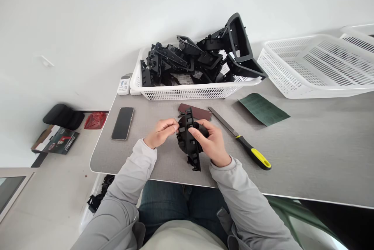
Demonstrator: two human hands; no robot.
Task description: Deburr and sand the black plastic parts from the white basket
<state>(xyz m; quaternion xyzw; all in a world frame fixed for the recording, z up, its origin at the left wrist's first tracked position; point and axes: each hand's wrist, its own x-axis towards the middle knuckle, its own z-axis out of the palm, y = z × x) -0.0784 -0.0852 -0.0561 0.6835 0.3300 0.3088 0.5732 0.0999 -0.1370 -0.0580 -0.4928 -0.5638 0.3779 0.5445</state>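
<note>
A black plastic part with clips along its edges is held upright above the table's front. My right hand is wrapped round its right side, thumb on the near face. At the part's left edge, my left hand has its fingers pinched closed; whatever lies between the fingertips is hidden. Just behind the part lies a dark red strip, partly covered by it. To the right of my right hand rests a flat file with a black and yellow handle.
Black plastic parts fill a white basket at the back. A green sheet, likely sandpaper, and another white basket are on the right. A phone and a small white device are on the left. Boxes stand on the floor.
</note>
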